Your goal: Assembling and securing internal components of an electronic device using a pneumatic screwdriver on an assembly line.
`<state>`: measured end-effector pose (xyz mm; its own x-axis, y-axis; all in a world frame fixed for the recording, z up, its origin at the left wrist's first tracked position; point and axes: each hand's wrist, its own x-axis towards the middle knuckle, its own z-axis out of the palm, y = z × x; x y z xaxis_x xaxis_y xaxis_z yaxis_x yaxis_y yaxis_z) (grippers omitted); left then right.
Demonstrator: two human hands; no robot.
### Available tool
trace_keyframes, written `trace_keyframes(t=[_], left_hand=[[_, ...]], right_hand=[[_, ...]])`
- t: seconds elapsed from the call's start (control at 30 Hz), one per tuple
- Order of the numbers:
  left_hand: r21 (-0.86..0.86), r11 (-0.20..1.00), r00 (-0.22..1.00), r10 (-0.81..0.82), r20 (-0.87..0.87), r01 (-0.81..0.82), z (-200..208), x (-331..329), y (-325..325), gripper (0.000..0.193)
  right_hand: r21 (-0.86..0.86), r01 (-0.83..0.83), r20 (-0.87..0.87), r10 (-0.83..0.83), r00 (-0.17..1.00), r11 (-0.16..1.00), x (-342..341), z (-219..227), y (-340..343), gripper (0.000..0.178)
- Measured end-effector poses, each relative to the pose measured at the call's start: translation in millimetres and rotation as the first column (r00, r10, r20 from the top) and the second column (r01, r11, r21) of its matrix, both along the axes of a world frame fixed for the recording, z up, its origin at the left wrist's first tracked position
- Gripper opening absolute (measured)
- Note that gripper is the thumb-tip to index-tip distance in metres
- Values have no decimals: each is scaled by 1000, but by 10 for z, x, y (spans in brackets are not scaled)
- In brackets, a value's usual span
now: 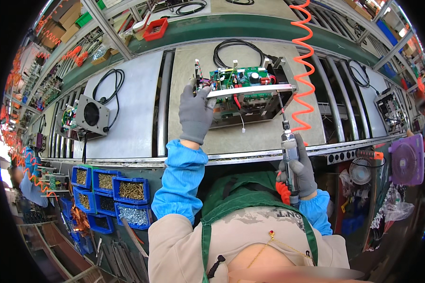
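In front of me stands an open electronics chassis (245,113) with a green circuit board (243,78) and a pale front strip (250,91). My left hand (194,113), in a grey glove, grips the left end of this chassis, the fingertips partly hidden behind its edge. A grey powered screwdriver (289,146) is wrapped in my gloved right hand (301,167). Its long thin bit points away from me and reaches the right end of the strip; whether it sits on a screw is too small to tell. A white connector on a short lead hangs from the chassis front.
An orange coiled hose (303,70) hangs just right of the chassis. Behind it a black cable (241,45) lies looped on the grey work board (189,61). Rollers (337,104) run alongside. Another unit with a fan (92,113) stands left, above blue screw bins (132,190).
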<state>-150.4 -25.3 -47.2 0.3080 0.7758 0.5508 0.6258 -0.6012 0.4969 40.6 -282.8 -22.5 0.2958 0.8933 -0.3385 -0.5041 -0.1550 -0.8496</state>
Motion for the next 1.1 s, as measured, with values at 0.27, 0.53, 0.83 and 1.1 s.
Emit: trace_keyframes(t=[0.27,0.53,0.83,1.1], left_hand=[[37,999,998,15,-63,-13,29,-110,-23,40],[4,1000,996,25,-83,-24,-85,-501,-549,66],[-126,290,291,645,-707,-949,-669,-2957,-1130,23],[-319,202,376,422,-825,-926,-593,-3141,-987,26]], right_hand=[[94,-73,-142,86,986,993,5,-95,-197,99],[103,-303,-257,320,912,947,-202,-336,-225,105],[166,-484,-310,511,801,859,-328,-239,54,104],[75,-595,-241,594,767,800,-529,-124,171,108]])
